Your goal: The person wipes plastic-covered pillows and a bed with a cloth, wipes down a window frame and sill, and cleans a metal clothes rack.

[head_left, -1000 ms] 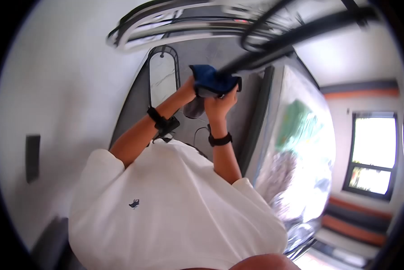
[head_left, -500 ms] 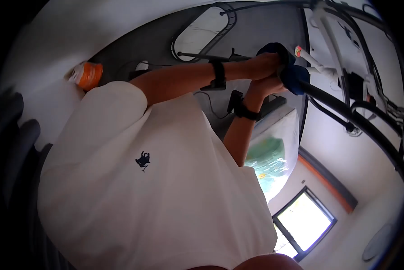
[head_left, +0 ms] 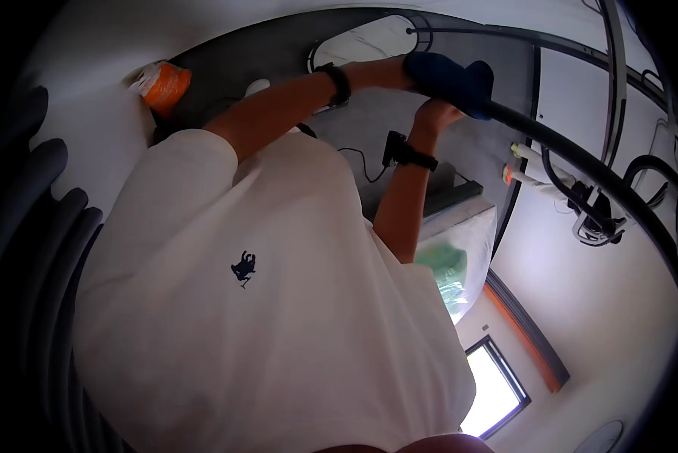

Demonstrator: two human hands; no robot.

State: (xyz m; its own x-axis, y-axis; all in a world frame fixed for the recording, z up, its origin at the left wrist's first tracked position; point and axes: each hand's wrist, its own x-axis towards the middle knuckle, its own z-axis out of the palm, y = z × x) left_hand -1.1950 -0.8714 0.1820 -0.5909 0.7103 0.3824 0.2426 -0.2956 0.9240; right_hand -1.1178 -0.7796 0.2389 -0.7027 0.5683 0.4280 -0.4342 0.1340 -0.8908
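A dark blue cloth [head_left: 452,81] is wrapped around a black metal bar [head_left: 558,142] at the upper right. My left hand [head_left: 393,73] is closed on the cloth, which hides its fingers. Just below, my right hand [head_left: 437,113] grips the cloth's lower side, its fingers partly hidden. Black straps circle both wrists, and a small dark box sits beside the right one.
An oval marble-look tabletop [head_left: 362,41] stands behind my left arm. Plastic-covered bedding [head_left: 456,264] lies right of my right arm. An orange-and-white package [head_left: 165,87] is at left. Beyond the bar are what look like another person's pale-clothed legs [head_left: 539,170].
The view has turned, and the bar and window appear lower right. My hands moved with the cloth toward the upper right. Since half a second ago, the cloth has come to cover more of my left hand.
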